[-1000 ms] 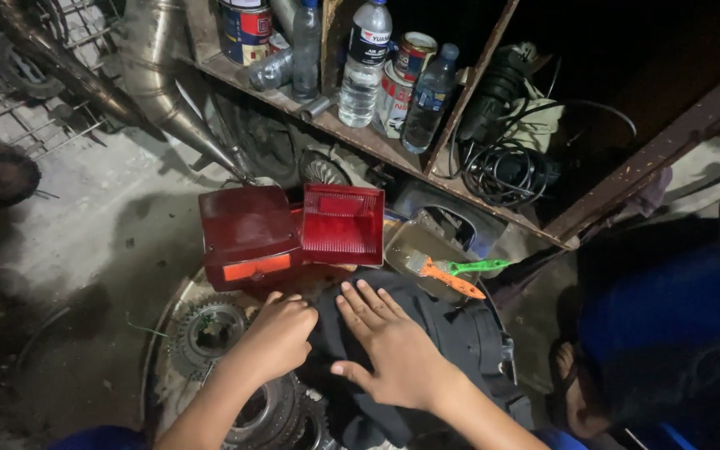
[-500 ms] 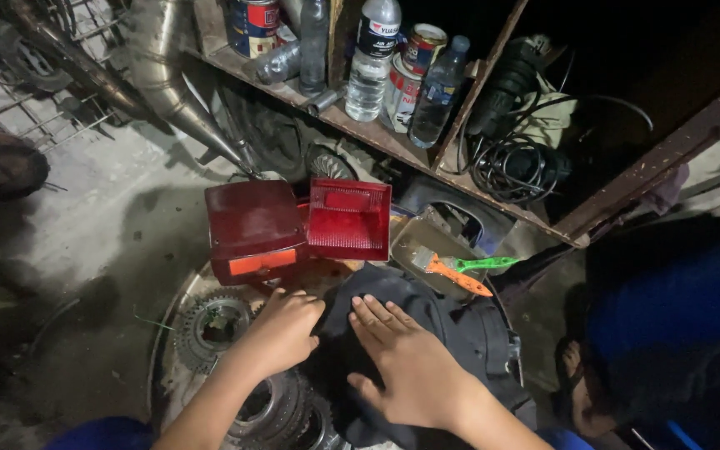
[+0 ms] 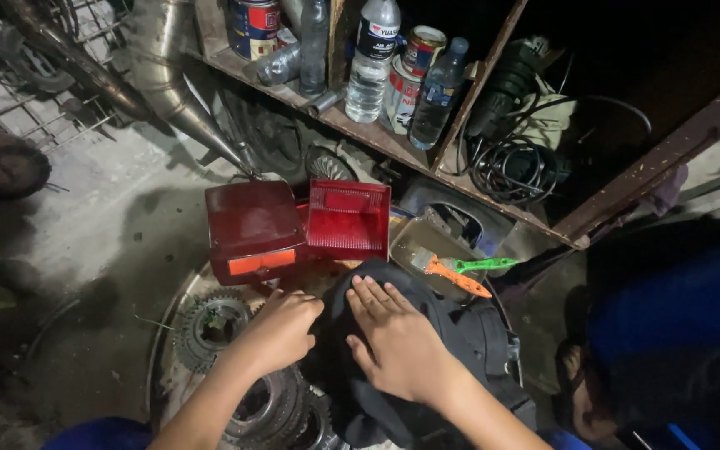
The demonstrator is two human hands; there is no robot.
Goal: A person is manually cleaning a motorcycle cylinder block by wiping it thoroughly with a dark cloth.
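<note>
While both hands sit on the dark cloth bundle [image 3: 427, 350], nothing is being lifted: right hand [image 3: 397, 342] lies flat on top of it, palm down, fingers spread and pointing away from the person, so its grip is spread, pinching nothing. Left hand [image 3: 281, 329] is curled into a loose fist at the bundle's left edge, knuckles up; fingers tucked under, can't tell whether they pinch the cloth or just press on it. Bundle is black fabric, sits low centre in the head view, on a round metal tray [image 3: 168, 333] on the floor. Same tray carries a toothed sprocket [image 3: 210, 325] left of the left hand, and stacked gear rings [image 3: 281, 408] under the left forearm. Just beyond the hands: two red tail-light lenses side by side, the left red lens [image 3: 252, 225] smooth with an orange strip low on it, the right red lens [image 3: 347, 218] ribbed, the two touching or nearly. Right of those, a shallow metal pan [image 3: 418, 242] with an orange-handled brush [image 3: 452, 275] and a green-handled tool [image 3: 481, 265] lying across it. Behind, a rusty shelf [image 3: 360, 129] with plastic bottles [image 3: 372, 62], cans [image 3: 252, 25] and a coil of black cable [image 3: 510, 162]. An exhaust pipe [image 3: 168, 75] leans at upper left. Another person in blue [image 3: 677, 333] crouches at the right edge.
</note>
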